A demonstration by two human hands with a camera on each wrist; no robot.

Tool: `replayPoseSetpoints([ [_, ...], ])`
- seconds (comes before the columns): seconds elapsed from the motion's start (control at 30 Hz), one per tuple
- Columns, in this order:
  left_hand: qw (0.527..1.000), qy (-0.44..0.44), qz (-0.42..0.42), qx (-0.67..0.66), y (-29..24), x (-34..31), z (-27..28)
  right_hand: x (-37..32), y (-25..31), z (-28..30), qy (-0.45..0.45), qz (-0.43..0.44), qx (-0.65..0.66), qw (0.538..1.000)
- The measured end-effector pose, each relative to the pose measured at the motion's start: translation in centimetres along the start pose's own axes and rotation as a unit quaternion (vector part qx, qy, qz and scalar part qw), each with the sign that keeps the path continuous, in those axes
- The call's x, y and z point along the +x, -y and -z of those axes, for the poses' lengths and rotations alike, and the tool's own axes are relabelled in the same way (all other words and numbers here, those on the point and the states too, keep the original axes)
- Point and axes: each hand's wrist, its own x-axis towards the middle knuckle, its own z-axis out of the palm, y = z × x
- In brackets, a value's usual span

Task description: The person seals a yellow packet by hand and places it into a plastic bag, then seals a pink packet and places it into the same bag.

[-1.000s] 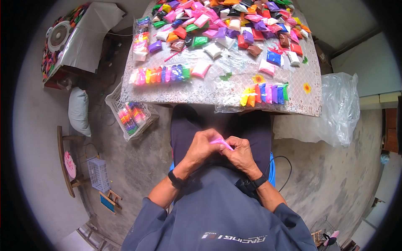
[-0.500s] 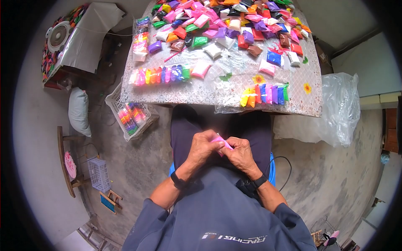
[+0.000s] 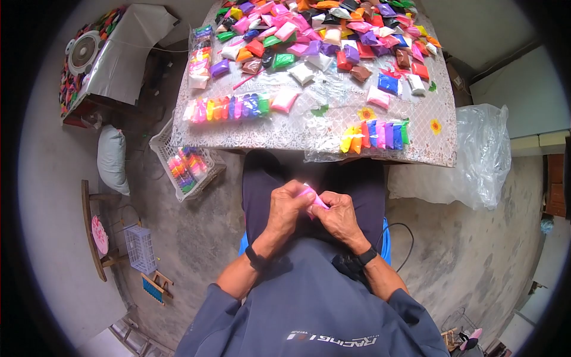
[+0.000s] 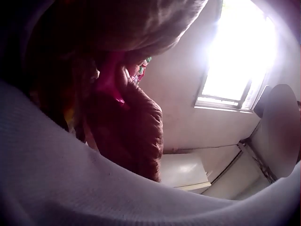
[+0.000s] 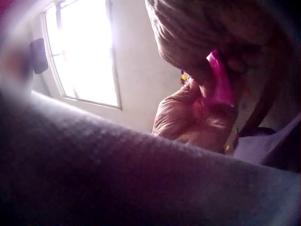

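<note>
Cloth-covered table [image 3: 309, 128] up front, heaped with coloured packets [image 3: 321, 35] at its far end; below its near edge, over the lap, left hand [image 3: 287, 209] and right hand [image 3: 340, 219] close together, fingers of both curled tight, pinching a small pink packet [image 3: 314, 197] between them

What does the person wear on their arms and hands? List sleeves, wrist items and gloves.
Grey-blue sleeves are pushed up to about the elbows. A black band sits on each wrist. The left hand and right hand wear no gloves.
</note>
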Motion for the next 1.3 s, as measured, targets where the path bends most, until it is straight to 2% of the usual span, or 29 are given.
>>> replayPoseSetpoints([
  [0.2,1.000,-0.015,-0.003,0.002,0.0,0.4,-0.1,0.1,0.4,0.1,0.000,-0.013,-0.006,1.000],
  [0.37,0.996,-0.032,0.033,-0.075,0.3,0.9,0.1,0.2,0.3,-0.4,-0.006,-0.015,0.016,1.000],
  [0.5,0.996,-0.047,0.005,-0.074,0.1,1.9,0.9,0.0,0.2,-0.8,-0.002,-0.007,0.036,0.999],
  [0.6,0.996,-0.030,-0.006,-0.089,-0.8,2.1,1.9,-0.3,-0.5,-0.8,-0.028,-0.010,0.067,0.997],
  [0.73,0.998,-0.011,0.034,-0.054,-1.1,0.7,1.7,-0.1,-0.5,-0.5,-0.025,-0.025,0.089,0.995],
  [0.8,0.995,0.046,0.041,-0.082,-0.9,-0.3,0.9,0.0,-0.2,-0.6,-0.016,-0.004,0.099,0.995],
  [0.83,0.995,0.006,0.040,-0.096,-0.6,-0.7,0.2,0.0,-0.5,-0.9,-0.014,-0.004,0.099,0.995],
  [0.93,0.991,-0.003,0.050,-0.122,0.7,-0.7,0.2,0.1,-1.5,-1.4,-0.037,0.018,0.110,0.993],
  [1.1,0.990,-0.013,0.048,-0.131,0.7,-0.2,-0.3,0.1,-1.4,-1.5,-0.032,-0.010,0.125,0.992],
  [1.3,0.996,-0.011,0.025,-0.084,1.3,0.4,-0.1,0.2,-1.6,-1.0,-0.025,-0.020,0.127,0.991],
])
